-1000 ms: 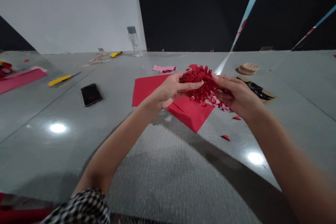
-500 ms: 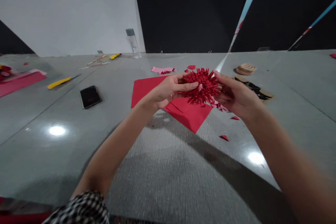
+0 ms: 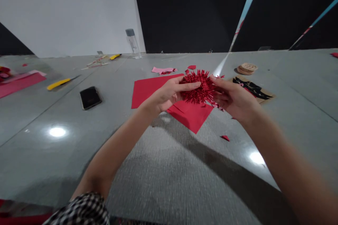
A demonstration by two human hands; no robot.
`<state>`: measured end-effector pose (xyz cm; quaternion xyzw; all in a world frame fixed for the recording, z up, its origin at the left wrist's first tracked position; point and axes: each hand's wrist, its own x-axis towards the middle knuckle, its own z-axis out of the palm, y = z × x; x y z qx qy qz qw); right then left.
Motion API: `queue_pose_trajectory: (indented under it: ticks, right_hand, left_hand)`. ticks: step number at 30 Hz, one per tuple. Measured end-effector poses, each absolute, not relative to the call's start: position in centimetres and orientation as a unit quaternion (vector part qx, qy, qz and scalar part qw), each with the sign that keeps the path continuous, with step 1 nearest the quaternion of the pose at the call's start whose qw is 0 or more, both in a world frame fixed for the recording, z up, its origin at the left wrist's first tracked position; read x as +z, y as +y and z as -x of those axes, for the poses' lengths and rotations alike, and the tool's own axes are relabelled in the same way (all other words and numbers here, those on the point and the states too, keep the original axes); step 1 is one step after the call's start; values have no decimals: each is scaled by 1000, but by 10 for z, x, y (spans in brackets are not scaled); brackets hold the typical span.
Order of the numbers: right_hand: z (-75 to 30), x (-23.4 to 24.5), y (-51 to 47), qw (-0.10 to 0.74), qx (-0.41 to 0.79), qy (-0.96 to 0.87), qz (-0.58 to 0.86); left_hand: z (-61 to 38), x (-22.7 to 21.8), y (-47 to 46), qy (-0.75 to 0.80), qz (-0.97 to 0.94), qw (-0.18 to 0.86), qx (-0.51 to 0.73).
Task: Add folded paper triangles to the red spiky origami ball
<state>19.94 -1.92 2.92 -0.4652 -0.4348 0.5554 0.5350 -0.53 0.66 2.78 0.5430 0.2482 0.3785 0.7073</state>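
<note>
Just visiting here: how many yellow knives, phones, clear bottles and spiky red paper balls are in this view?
yellow knives: 2
phone: 1
clear bottle: 1
spiky red paper ball: 1
Total: 5

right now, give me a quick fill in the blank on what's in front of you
The left hand and right hand hold a spiky ball of ____ paper.
The black phone lies to the ____ of the red paper sheet.
The clear bottle has a ____ cap.

red, left, grey
</note>
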Motion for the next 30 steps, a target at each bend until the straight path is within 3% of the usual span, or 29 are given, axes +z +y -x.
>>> queue_pose_trajectory:
  ticks: [30]
  right_hand:
    - [-205,44,-29,516,554,-444,480]
  left_hand:
    - [-2,23,-4,270,-565,648,433]
